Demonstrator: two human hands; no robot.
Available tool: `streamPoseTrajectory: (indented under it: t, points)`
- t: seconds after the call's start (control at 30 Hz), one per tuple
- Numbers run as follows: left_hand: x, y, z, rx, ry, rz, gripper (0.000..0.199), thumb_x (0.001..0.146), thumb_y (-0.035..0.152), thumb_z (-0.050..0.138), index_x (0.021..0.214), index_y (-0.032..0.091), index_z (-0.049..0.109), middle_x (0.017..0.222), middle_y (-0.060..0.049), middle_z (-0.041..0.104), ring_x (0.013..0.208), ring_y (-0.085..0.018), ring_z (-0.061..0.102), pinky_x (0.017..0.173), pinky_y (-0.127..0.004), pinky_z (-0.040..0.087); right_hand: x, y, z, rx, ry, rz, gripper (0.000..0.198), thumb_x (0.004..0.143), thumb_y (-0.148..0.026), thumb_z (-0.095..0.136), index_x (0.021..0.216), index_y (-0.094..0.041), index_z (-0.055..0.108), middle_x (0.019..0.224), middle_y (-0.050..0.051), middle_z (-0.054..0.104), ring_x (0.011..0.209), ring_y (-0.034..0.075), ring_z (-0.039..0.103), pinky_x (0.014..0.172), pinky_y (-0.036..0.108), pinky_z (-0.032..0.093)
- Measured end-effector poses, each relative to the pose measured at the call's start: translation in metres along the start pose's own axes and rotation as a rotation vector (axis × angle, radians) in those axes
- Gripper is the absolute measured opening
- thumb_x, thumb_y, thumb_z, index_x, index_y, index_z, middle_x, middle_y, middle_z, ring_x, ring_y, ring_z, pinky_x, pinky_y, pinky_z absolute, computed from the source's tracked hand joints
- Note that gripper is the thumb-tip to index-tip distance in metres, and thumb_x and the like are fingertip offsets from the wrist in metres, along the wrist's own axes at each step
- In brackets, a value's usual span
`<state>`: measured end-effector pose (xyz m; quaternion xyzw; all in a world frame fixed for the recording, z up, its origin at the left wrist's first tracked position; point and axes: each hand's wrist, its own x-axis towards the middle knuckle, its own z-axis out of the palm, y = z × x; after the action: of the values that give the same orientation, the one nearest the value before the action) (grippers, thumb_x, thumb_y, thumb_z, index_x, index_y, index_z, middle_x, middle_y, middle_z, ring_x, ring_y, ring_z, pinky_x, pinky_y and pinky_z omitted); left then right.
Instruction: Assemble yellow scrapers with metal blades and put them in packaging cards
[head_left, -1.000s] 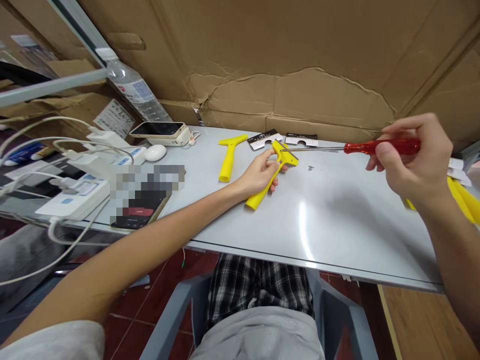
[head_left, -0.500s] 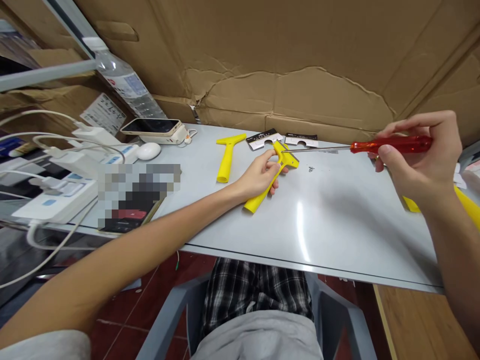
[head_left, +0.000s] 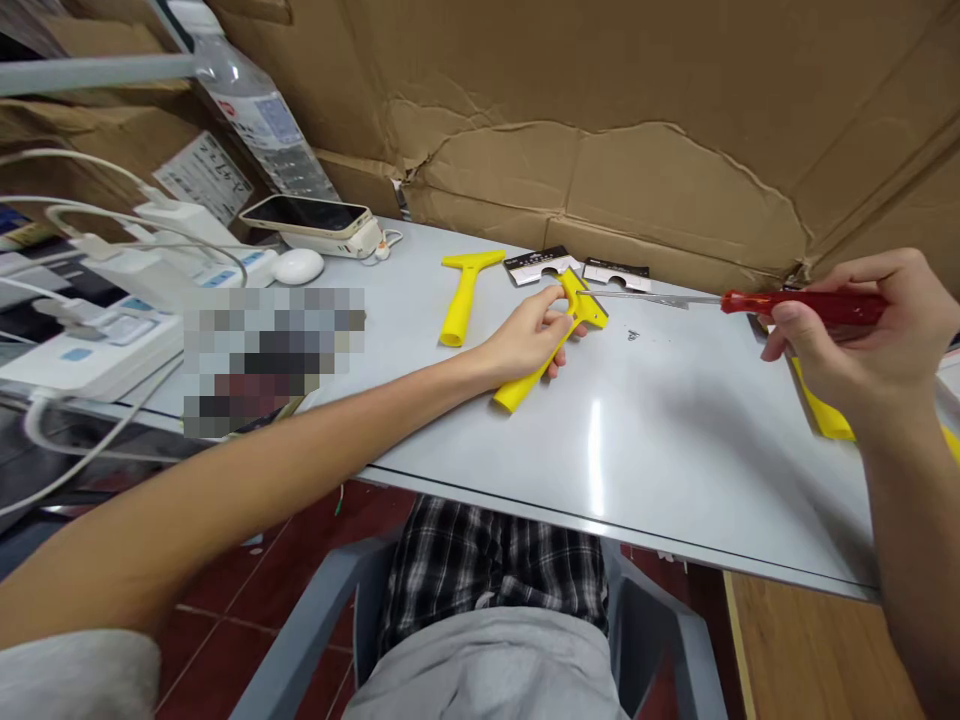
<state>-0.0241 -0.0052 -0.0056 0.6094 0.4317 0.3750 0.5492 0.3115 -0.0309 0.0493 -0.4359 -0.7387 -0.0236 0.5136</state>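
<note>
My left hand [head_left: 531,338] is closed around a yellow scraper [head_left: 524,385], its T-shaped head tilted up off the tabletop. In my right hand [head_left: 885,340] is a screwdriver [head_left: 799,304] with a clear red handle, held nearly level. Its long metal shaft points left, and the tip meets the scraper's head. A second yellow scraper [head_left: 463,300] lies to the left of my left hand. Behind the held scraper are two black-and-white blade cards [head_left: 541,265]. Several small screws [head_left: 632,335] lie just right of the scraper's head.
A white power strip [head_left: 97,350] with cables, a phone [head_left: 306,212] on a white block, a white mouse [head_left: 298,266] and a leaning water bottle [head_left: 259,115] crowd the left. Cardboard [head_left: 600,90] walls the back. More yellow parts [head_left: 823,410] lie beneath my right forearm.
The camera view has shifted slightly. My left hand still grips the scraper, and the screwdriver tip stays at its head while my right hand has changed its angle a little.
</note>
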Motion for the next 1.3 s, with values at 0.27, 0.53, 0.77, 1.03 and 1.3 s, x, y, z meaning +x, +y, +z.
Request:
streamPoseTrajectory:
  t: [0.27,0.53,0.77,1.03,1.3]
  points:
    - [0.001,-0.001,-0.001,-0.027,-0.012,0.0,0.016,0.111,0.021,0.053,0.126,0.02,0.055,0.118,-0.013,0.077,0.055,-0.007,0.06,0.048,-0.023,0.05,0.001,0.001,-0.012,-0.103,-0.011,-0.028,0.054,0.063,-0.041,0.093,0.103,-0.013,0.07,0.089,0.004,0.071,0.066,0.011,0.072,0.051,0.013,0.052]
    - [0.003,-0.001,-0.002,-0.038,-0.005,0.017,0.019,0.11,0.019,0.055,0.129,0.019,0.055,0.119,-0.013,0.077,0.053,-0.006,0.059,0.048,-0.022,0.049,-0.004,-0.003,-0.008,-0.133,0.001,0.112,0.036,0.073,-0.035,0.086,0.098,-0.012,0.073,0.064,0.002,0.065,0.052,0.013,0.065,0.044,0.015,0.046]
    - [0.001,-0.002,-0.001,-0.022,-0.031,0.031,0.021,0.11,0.018,0.052,0.131,0.019,0.055,0.122,-0.014,0.076,0.054,-0.006,0.058,0.049,-0.021,0.05,0.0,-0.005,-0.007,-0.113,0.014,-0.011,0.018,0.078,-0.029,0.074,0.084,-0.013,0.071,0.059,0.002,0.059,0.047,0.007,0.055,0.042,0.013,0.038]
    - [0.001,-0.001,-0.002,-0.015,-0.04,0.025,0.025,0.109,0.016,0.052,0.134,0.02,0.056,0.118,-0.013,0.076,0.053,-0.007,0.059,0.048,-0.024,0.05,0.004,-0.012,0.011,0.082,0.118,-0.182,0.044,0.071,-0.035,0.084,0.102,-0.02,0.055,0.086,0.002,0.06,0.063,0.018,0.071,0.046,0.025,0.054]
    - [0.0,0.001,0.0,0.006,-0.014,-0.013,0.022,0.11,0.019,0.054,0.131,0.02,0.056,0.119,-0.013,0.076,0.053,-0.007,0.059,0.048,-0.024,0.05,0.004,-0.012,0.005,0.037,0.038,-0.216,0.053,0.07,-0.04,0.085,0.111,-0.02,0.057,0.091,0.002,0.058,0.069,0.021,0.075,0.044,0.024,0.051]
